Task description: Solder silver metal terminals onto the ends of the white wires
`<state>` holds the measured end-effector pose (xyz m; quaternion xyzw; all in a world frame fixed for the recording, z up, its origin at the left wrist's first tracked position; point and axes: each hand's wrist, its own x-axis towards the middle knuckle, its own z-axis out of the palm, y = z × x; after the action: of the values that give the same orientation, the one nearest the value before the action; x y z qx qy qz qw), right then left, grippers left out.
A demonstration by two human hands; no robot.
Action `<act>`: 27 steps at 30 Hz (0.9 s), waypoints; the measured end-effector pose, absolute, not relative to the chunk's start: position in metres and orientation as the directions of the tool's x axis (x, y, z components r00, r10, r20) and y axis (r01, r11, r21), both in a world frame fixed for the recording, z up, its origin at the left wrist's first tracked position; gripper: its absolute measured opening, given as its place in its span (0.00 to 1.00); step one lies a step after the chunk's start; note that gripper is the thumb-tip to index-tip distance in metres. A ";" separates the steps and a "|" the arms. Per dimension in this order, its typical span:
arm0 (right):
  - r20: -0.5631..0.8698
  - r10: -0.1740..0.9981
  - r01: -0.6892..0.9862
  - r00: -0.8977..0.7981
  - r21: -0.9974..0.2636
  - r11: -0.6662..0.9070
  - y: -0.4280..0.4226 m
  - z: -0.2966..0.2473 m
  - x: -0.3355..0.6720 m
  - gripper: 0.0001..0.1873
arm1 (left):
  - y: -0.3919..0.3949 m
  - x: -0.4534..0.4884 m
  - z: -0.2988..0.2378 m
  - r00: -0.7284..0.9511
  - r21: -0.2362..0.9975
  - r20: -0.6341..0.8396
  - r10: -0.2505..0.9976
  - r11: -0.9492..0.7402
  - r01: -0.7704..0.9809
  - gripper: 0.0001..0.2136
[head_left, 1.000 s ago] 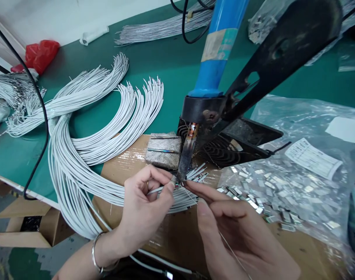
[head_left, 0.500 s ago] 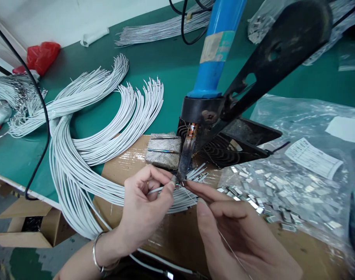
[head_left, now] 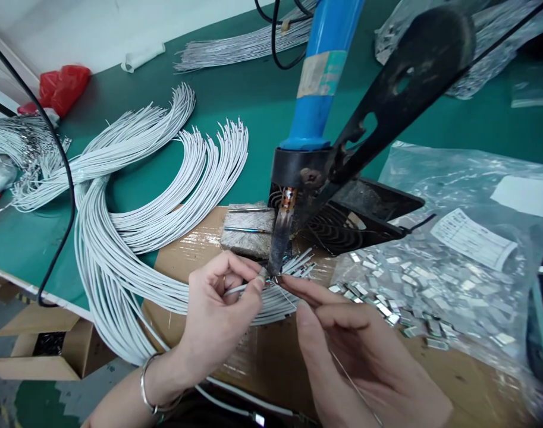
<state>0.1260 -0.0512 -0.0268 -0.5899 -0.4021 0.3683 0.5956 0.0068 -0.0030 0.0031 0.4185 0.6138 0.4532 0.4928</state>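
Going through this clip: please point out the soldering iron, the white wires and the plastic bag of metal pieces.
Soldering iron (head_left: 278, 238): head view, on the metal tip above the hands.
White wires (head_left: 97, 279): head view, on the thick bundle left of the hands.
Plastic bag (head_left: 445, 184): head view, on bare plastic above the label.

Left hand (head_left: 217, 321) pinches a white insulated wire (head_left: 242, 289) between thumb and fingers, its stripped end right at the soldering iron tip (head_left: 278, 244). The tip is a flat, scorched metal blade, pointing down and tilted, with dark residue along it. Right hand (head_left: 355, 351) comes in from the other side of the tip, fingers nearly meeting the left hand's. A thin silver wire (head_left: 351, 380) runs from just below the tip, down past the right palm. Exact contact at the tip is too small to tell.
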 end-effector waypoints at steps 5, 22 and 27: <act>0.032 0.892 0.010 0.450 -0.999 0.031 -0.052 -0.026 0.122 0.11 | -0.003 0.008 0.002 -0.168 0.972 -0.214 0.962 0.227 0.063 0.06; 0.037 0.907 0.033 0.420 -0.999 0.025 -0.053 -0.025 0.124 0.10 | -0.004 0.007 0.004 -0.172 0.970 -0.224 0.959 0.236 0.054 0.06; 0.017 0.891 0.046 0.453 -0.999 -0.004 -0.053 -0.029 0.124 0.11 | -0.004 0.008 0.004 -0.171 0.966 -0.237 0.956 0.251 0.068 0.06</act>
<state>0.1239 -0.0526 -0.0285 -0.6123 -0.3825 0.3566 0.5929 0.0078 -0.0043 0.0038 0.4140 0.6185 0.4505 0.4931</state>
